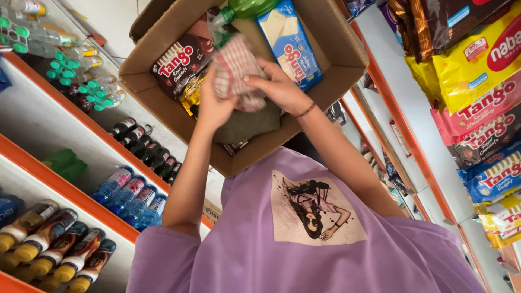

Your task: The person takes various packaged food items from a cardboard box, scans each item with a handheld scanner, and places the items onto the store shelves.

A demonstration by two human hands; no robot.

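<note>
My left hand [213, 108] and my right hand [279, 87] are both closed on a red-and-white checked cloth [236, 73]. The cloth is wrapped about the lower part of a green plastic bottle [241, 10], whose upper part sticks out above it. I hold these over an open cardboard box [163, 114] resting against my purple shirt. Inside the box lie a dark brown wafer pack [179, 61], a blue wafer pack [290, 43], some gold wrappers [192, 93] and a dark olive bundle [247, 126].
On the left, orange-edged shelves [65, 187] hold rows of drink bottles: green-capped ones [81, 70], dark ones [144, 146], blue ones [130, 195] and amber ones [49, 244]. On the right, shelves [412, 125] carry stacked snack and wafer packs [483, 108].
</note>
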